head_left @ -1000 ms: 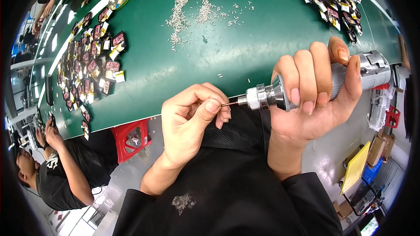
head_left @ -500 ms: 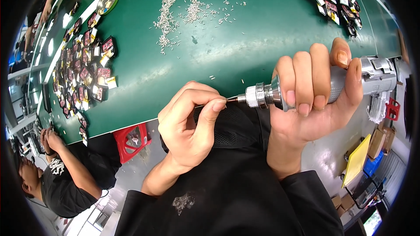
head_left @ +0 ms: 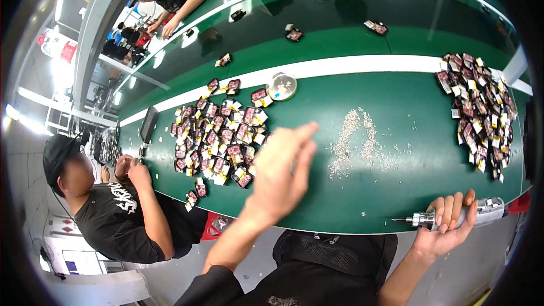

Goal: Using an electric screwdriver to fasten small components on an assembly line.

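Observation:
My right hand (head_left: 439,229) is wrapped round a grey electric screwdriver (head_left: 487,211) at the table's near right edge. Its thin bit (head_left: 399,219) points left and touches nothing. Slightly blurred, my left hand (head_left: 283,173) reaches forward over the green table, fingers stretched and nothing visible in them. Beside it, on the left, lies a heap of small black-cased modules (head_left: 218,136) with pinkish boards and white and yellow tabs. Right of that hand, small silvery screws (head_left: 351,141) are spread in a loose arch. A pair of screws (head_left: 364,213) lies apart near the front edge.
A round shallow dish (head_left: 281,86) with small pieces stands behind the left heap. Another heap of modules (head_left: 476,110) lies at the far right. Beyond a white strip (head_left: 368,63) runs a belt carrying single modules (head_left: 375,27). A co-worker (head_left: 122,204) sits at the left.
My left hand has left the screwdriver's tip and moved forward and left towards the module heap. My right hand has lowered to the right with the screwdriver. The view has tipped up, showing more table.

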A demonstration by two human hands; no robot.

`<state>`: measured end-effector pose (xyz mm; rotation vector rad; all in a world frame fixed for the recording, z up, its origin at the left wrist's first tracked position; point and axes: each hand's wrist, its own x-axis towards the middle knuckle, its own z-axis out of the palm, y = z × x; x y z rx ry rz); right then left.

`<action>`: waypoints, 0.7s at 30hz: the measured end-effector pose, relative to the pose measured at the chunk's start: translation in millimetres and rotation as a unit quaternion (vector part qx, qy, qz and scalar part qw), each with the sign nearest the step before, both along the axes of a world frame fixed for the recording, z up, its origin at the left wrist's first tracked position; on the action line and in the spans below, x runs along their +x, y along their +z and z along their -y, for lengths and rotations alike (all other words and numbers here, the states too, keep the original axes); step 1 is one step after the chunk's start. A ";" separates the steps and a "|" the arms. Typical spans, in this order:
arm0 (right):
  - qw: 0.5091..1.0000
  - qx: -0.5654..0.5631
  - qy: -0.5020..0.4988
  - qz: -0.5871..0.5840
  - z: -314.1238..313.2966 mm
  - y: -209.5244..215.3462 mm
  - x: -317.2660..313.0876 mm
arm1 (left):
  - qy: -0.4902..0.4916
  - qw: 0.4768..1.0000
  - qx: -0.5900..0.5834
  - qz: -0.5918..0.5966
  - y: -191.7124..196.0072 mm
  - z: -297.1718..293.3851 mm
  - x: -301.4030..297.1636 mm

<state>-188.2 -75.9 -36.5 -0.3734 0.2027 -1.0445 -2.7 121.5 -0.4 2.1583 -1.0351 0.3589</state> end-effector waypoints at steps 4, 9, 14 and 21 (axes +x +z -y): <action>1.000 0.015 0.000 -0.001 8.7 -14.4 -1.1 | 0.158 0.982 0.069 0.071 10.1 -55.3 178.1; 1.000 0.001 0.018 -0.020 4.8 -16.4 6.1 | 0.156 0.953 0.247 0.078 -24.3 -145.4 321.8; 0.999 0.026 0.011 -0.025 8.7 -16.9 9.7 | 0.131 0.970 0.205 -0.001 -31.6 -120.7 318.4; 1.000 0.001 0.017 -0.022 8.7 -16.8 4.8 | 0.208 0.938 0.276 0.011 -32.4 -133.4 328.1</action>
